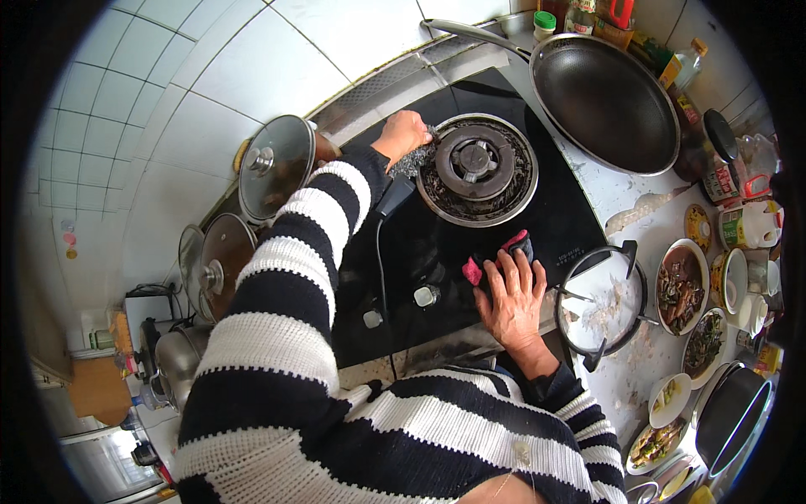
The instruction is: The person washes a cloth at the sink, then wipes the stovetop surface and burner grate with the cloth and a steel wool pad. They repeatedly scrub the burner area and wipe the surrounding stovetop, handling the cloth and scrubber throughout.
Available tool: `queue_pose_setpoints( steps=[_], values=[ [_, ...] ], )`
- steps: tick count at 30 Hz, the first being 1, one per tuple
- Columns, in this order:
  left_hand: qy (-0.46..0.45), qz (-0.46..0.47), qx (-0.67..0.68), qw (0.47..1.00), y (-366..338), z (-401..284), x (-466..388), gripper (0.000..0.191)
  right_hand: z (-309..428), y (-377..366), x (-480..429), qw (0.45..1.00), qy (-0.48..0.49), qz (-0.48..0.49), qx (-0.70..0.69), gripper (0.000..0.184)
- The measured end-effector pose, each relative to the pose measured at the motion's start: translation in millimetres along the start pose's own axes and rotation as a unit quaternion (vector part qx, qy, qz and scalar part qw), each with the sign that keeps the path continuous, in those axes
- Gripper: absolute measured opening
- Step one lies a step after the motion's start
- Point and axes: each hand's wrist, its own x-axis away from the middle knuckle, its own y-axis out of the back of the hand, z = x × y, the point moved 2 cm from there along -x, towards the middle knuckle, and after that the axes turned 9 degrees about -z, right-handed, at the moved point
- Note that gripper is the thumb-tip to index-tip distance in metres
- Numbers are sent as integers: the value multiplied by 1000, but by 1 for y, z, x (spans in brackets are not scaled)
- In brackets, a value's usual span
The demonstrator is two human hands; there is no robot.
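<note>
My left hand [404, 135] is closed on a grey, fuzzy scrubbing cloth [412, 161] at the left rim of the round gas burner [477, 165]. Dark grime coats the burner's metal drip pan [516, 198]. Nearer to me, my right hand [517, 301] lies with its fingers spread over a pink and dark cloth [471, 271] on the black glass cooktop [441, 246]. Its palm hides part of that cloth. Below my left wrist is a black device [397, 195] with a cord running towards the front edge.
A frying pan [604, 104] sits at the back right. The pan support ring [643, 283] lies on the right counter, before dishes of food [682, 286]. Glass-lidded pots [277, 167] line the left side. Two control knobs [426, 296] are near the front.
</note>
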Motion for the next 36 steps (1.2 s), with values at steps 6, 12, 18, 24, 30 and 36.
queue_pose_setpoints(
  steps=[6, 12, 18, 24, 30, 36],
  values=[
    [-62, 64, 12, 996, -6, -13, -33, 19, -2, -2, -1, 1000, -2, 17, 11, 54],
    [-115, 91, -10, 989, -15, -24, -58, 28, 1, -2, -3, 1000, -4, 23, 8, 56],
    [-198, 106, 15, 974, -38, -56, -75, 28, 1, -5, -2, 1000, -7, 18, 21, 55],
    [-192, 120, 29, 974, -37, -73, -70, 21, -1, -3, 0, 1000, 0, 20, 22, 55],
    [-124, 28, 41, 991, -10, -1, -26, 25, -2, -2, 0, 1000, 5, 3, 22, 53],
    [-37, -34, 0, 999, 10, 12, 58, 16, -1, -5, 3, 1000, 17, -3, 8, 52]
  ],
)
